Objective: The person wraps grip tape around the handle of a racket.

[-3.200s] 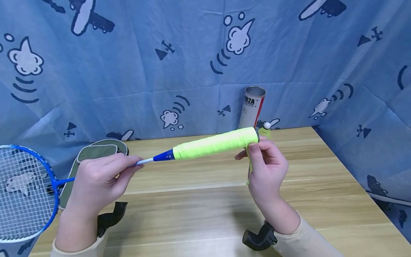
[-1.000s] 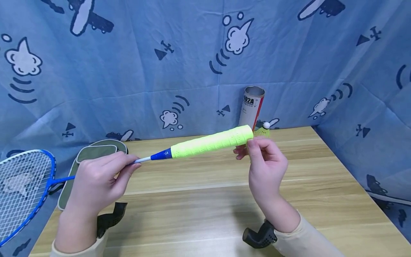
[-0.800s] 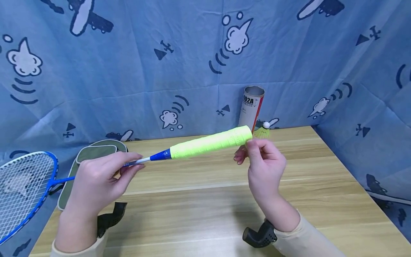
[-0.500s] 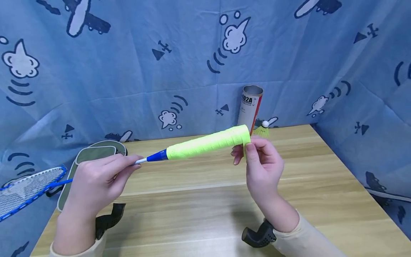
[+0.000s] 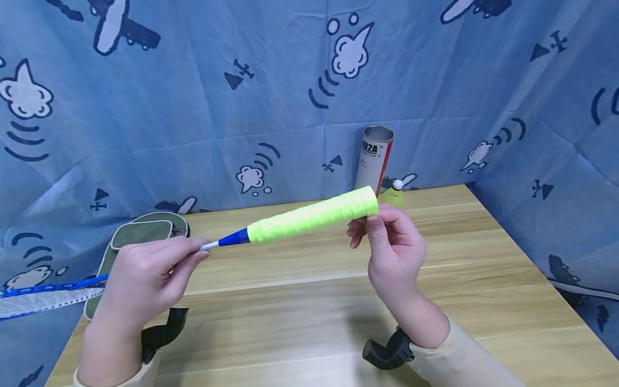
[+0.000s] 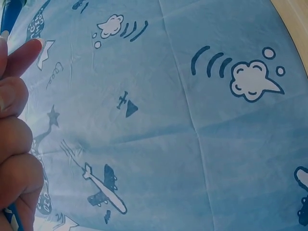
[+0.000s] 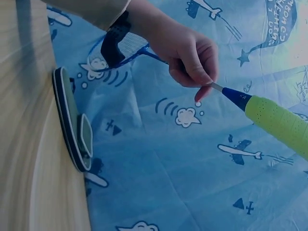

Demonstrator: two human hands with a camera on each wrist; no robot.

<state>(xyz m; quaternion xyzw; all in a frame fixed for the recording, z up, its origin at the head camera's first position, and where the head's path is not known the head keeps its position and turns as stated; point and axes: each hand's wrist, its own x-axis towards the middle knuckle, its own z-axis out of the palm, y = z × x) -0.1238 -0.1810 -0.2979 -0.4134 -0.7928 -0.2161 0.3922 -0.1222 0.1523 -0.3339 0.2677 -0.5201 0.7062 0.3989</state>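
A badminton racket (image 5: pixel 233 237) with a blue cone and white shaft is held up above the table, its head lying edge-on at the far left. Bright yellow-green grip tape (image 5: pixel 311 216) covers its handle in overlapping turns. My left hand (image 5: pixel 145 274) pinches the shaft between thumb and index finger, just before the cone. At the butt end, my right hand (image 5: pixel 397 250) pinches the tape with thumb and index finger against the handle's lower side; the tape between these fingertips is mostly hidden. The right wrist view shows the left hand (image 7: pixel 190 55) on the shaft and the wrapped handle (image 7: pixel 276 120).
A white and red shuttlecock tube (image 5: pixel 373 161) stands at the back, with a yellow shuttlecock (image 5: pixel 393 194) beside it. A green case (image 5: pixel 145 230) lies at the table's left. Patterned blue cloth (image 5: pixel 271 80) hangs behind the wooden table (image 5: pixel 271 322).
The racket has rotated about its shaft, its head going from facing me to edge-on. The black butt end and hanging tape seen earlier are now out of sight. Both hands stay nearly in place.
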